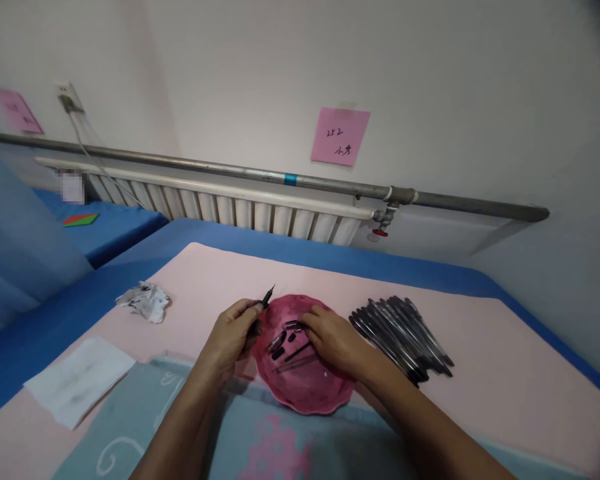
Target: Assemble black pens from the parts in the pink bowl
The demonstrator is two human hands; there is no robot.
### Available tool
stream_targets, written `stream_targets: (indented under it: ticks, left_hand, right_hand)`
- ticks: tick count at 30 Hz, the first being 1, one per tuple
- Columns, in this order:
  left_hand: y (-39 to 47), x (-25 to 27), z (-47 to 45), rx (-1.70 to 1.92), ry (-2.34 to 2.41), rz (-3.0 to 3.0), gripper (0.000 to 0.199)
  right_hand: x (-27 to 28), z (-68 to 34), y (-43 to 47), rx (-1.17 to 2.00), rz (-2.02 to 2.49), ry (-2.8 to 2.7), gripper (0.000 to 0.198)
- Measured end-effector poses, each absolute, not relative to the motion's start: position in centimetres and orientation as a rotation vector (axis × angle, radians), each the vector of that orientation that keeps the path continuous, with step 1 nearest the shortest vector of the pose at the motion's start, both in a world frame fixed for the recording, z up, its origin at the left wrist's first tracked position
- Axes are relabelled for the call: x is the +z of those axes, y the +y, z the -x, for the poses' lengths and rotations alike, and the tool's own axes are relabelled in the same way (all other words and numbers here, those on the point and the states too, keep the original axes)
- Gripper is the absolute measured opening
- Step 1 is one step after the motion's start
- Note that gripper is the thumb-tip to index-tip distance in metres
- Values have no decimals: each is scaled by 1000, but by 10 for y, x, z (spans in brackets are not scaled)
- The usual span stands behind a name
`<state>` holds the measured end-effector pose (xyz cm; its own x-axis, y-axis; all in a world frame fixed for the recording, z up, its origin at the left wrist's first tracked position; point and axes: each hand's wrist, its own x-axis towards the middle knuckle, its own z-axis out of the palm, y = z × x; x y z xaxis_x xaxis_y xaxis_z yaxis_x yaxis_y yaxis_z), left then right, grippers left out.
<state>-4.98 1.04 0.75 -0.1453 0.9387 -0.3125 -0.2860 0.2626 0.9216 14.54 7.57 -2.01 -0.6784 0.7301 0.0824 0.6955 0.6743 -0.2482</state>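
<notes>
My left hand (235,333) is closed around a slim black pen piece (269,296), its fine tip pointing up and away. Just inside the pink plate (305,397) with a wavy rim, my right hand (327,333) has its fingertips pinched at a small clear-and-black pen part (291,325). Several other parts lie in the plate, among them a short clear barrel piece (277,342), a black cap-like piece (279,353) and a long thin tube (295,364). To the right of the plate rests a row of clear pens with black ends (400,337).
A crumpled, stained tissue (150,301) and a folded white cloth (80,380) lie at left on the pink sheet (485,360). A blue-green patterned towel (220,427) covers the near edge. Behind the bed stand a white radiator (235,208) and a metal pipe (205,167).
</notes>
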Motion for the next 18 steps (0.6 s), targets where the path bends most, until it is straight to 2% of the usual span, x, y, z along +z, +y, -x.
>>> stream_targets:
  ticks: [8, 13, 18]
  left_hand:
    - [9, 11, 49, 1232, 1283, -681, 24]
    - [8, 12, 47, 1223, 1294, -680, 22]
    - [9, 10, 46, 1204, 1286, -707, 22]
  right_hand:
    - [-17, -143, 75, 297, 1116, -2679, 17]
    - [-20, -133, 68, 327, 980, -2797, 20]
    - [-21, -128, 64, 240, 1038, -2840, 23]
